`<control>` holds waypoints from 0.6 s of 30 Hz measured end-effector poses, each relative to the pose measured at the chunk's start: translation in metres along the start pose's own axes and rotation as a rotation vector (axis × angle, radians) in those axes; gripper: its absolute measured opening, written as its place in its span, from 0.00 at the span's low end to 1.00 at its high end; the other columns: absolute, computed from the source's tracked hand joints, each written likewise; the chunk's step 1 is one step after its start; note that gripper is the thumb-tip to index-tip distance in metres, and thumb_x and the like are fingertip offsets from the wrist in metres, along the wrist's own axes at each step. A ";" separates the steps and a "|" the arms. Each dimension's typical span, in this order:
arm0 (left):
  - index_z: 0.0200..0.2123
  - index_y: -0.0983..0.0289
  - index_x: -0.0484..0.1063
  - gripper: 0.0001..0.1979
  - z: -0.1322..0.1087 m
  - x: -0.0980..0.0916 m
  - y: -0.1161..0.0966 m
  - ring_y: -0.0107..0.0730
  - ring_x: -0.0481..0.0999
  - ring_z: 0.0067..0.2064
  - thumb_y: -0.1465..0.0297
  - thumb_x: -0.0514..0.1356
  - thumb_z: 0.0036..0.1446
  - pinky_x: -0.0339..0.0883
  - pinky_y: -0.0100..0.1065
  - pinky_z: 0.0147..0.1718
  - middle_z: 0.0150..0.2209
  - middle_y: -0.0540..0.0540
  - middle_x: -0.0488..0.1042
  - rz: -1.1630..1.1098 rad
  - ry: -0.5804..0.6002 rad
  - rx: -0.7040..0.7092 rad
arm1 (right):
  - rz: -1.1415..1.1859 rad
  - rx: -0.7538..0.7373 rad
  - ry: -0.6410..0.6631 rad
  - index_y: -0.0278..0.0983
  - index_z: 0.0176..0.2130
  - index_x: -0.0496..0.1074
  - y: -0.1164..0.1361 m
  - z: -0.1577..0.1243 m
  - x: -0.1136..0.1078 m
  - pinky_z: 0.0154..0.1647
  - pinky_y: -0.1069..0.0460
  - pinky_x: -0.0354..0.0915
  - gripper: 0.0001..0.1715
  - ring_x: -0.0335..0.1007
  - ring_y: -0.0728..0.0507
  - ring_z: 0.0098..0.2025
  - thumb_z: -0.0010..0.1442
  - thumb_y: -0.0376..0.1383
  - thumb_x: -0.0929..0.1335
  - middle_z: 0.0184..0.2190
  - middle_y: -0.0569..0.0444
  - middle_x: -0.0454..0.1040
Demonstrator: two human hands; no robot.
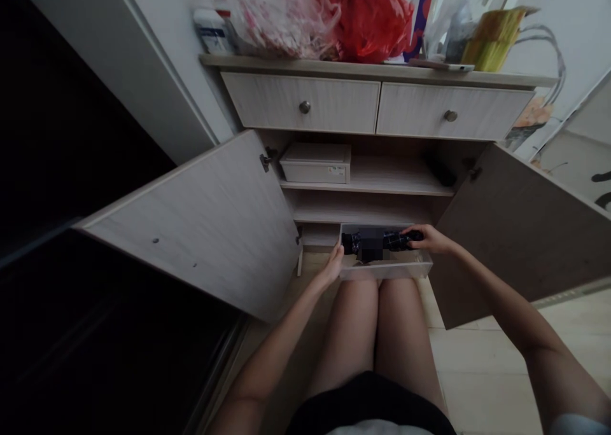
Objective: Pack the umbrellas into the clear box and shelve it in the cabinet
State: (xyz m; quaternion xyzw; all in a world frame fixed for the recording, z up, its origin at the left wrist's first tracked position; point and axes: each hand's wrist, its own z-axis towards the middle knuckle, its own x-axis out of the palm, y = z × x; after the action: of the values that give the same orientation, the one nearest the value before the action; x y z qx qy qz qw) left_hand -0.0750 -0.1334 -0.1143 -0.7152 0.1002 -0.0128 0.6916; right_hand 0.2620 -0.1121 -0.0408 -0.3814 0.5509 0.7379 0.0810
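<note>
Left hand (334, 264): fingers together, pressing the tray's (382, 271) left wall.
Tray: projecting from the cabinet's (391, 187) bottom compartment.
Right hand (431, 238): fingers curling round the dark bundle's (401, 239) right end.
Dark bundle: lying across the tray; probably light, fairly stiff; gripping best at ends.

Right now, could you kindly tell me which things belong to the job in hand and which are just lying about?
In hand: left hand at the translucent plastic bin; right hand gripping the dark cylindrical bundle inside it.
Lying about: white lidded plastic box on the shelf; red plastic bag and white bottle atop the wooden cabinet.
</note>
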 end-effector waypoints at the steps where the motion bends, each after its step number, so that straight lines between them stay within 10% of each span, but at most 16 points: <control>1: 0.69 0.60 0.53 0.41 0.000 -0.001 0.000 0.43 0.43 0.73 0.42 0.46 0.61 0.36 0.45 0.70 0.71 0.58 0.49 -0.013 0.005 -0.001 | -0.066 -0.015 0.004 0.34 0.46 0.77 -0.001 0.000 0.000 0.44 0.50 0.69 0.23 0.75 0.42 0.42 0.51 0.41 0.70 0.41 0.50 0.79; 14: 0.67 0.61 0.59 0.39 0.002 -0.002 0.000 0.48 0.47 0.72 0.43 0.50 0.60 0.39 0.48 0.69 0.69 0.58 0.55 -0.027 -0.003 -0.040 | -0.599 0.017 0.254 0.43 0.47 0.77 0.003 0.026 -0.003 0.45 0.51 0.67 0.23 0.75 0.40 0.45 0.51 0.44 0.75 0.45 0.50 0.78; 18: 0.66 0.61 0.60 0.40 0.000 -0.005 0.003 0.51 0.50 0.71 0.42 0.50 0.59 0.50 0.52 0.66 0.69 0.59 0.55 -0.036 0.022 -0.060 | -0.628 0.163 -0.040 0.40 0.53 0.73 -0.009 0.058 -0.046 0.48 0.51 0.66 0.22 0.73 0.41 0.48 0.62 0.45 0.68 0.50 0.47 0.75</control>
State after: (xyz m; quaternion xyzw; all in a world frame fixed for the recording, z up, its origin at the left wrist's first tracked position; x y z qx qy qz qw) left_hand -0.0803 -0.1332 -0.1171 -0.7372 0.0950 -0.0302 0.6683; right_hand 0.2710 -0.0447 -0.0116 -0.5106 0.4617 0.6376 0.3458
